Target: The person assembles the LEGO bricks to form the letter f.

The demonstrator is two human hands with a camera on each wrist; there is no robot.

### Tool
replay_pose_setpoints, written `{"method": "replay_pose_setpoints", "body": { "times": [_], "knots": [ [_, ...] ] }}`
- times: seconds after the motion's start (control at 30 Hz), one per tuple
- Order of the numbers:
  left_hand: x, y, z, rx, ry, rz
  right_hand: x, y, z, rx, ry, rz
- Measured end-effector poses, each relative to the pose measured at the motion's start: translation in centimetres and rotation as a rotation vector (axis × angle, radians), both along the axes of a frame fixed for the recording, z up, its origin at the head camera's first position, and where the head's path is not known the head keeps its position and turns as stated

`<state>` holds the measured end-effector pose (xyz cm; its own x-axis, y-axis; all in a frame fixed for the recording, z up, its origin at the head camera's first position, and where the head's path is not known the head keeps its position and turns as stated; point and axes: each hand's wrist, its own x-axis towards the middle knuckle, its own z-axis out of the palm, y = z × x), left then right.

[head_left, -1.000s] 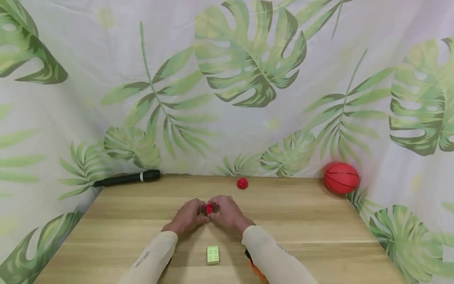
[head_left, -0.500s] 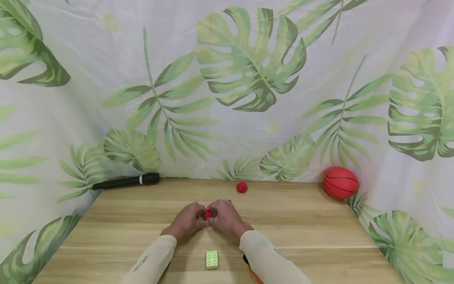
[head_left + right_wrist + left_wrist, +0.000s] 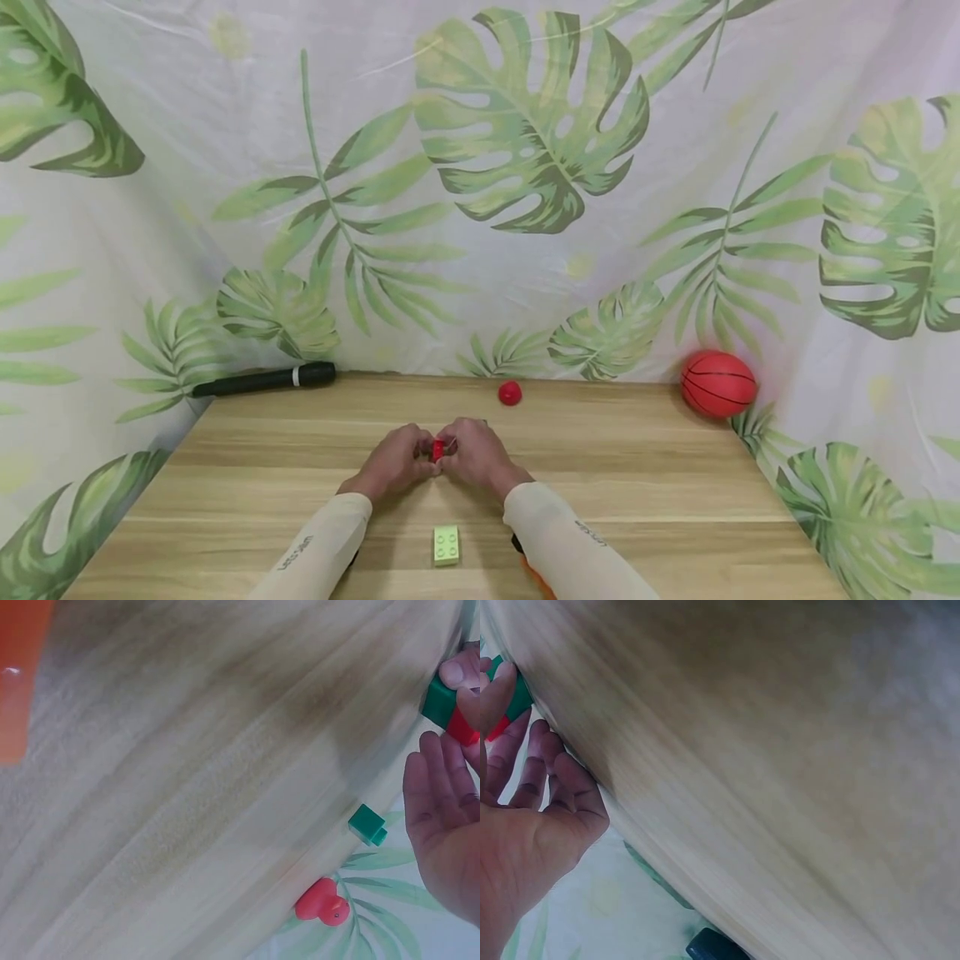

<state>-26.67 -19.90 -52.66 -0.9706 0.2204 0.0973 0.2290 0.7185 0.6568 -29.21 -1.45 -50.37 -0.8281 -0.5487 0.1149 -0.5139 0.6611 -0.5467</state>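
Note:
Near the middle of the table my left hand [image 3: 396, 460] and right hand [image 3: 480, 457] meet, fingertips close together. Between them they pinch a red building brick [image 3: 438, 451] set against a green building brick [image 3: 439, 702]. The left wrist view also shows the green brick [image 3: 517, 697] behind the fingers, with a strip of red below it. Most of the pair is covered by fingers. Beyond my right hand lies a smaller green block with a peg [image 3: 367, 824], mostly hidden in the head view. A pale green studded brick [image 3: 446, 546] sits between my forearms.
Along the back edge are a black torch-like stick [image 3: 264, 380] with a white band, a red toy duck [image 3: 323, 902] and a red mini basketball [image 3: 718, 384]. An orange object [image 3: 537, 578] is partly hidden under my right forearm. A leaf-print curtain [image 3: 525, 275] backs the table.
The hands stay together round the bricks, with only slight finger movement. The head view has shifted a little; the things on the table keep their places.

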Motion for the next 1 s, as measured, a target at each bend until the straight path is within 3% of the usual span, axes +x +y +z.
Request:
{"method": "replay_pose_setpoints", "body": {
  "times": [0.73,1.0],
  "knots": [
    [0.17,-0.18,-0.35,0.001,-0.013,0.028,0.23,-0.1,-0.75,-0.094,-0.078,-0.019],
    [0.08,-0.1,-0.13,0.0,-0.003,0.006,0.37,0.07,-0.7,-0.142,-0.115,-0.026]
  ]
}}
